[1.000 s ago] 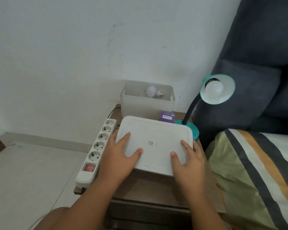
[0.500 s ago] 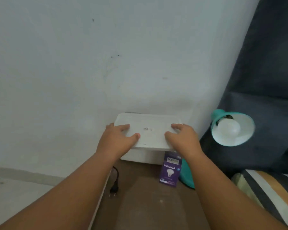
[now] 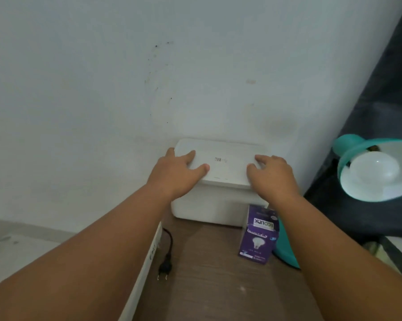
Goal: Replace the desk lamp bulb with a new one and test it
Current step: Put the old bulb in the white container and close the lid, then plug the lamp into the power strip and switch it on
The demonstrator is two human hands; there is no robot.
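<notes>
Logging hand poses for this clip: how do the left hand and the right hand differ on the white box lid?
The left hand lies flatter, fingers spread along the lid and its far left corner; the right hand is more arched, fingers curled. The left thumb points inward across the lid top; the right thumb sits at the lid's near right edge. Both rest on top of the lid, which sits on the white box, one at each end.

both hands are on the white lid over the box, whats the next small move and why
Probably press the lid down, then let go. It lies flat on the white box with the left hand and right hand spread on top, so it looks placed. The lamp already holds a bulb, and its plug lies loose on the table.
</notes>
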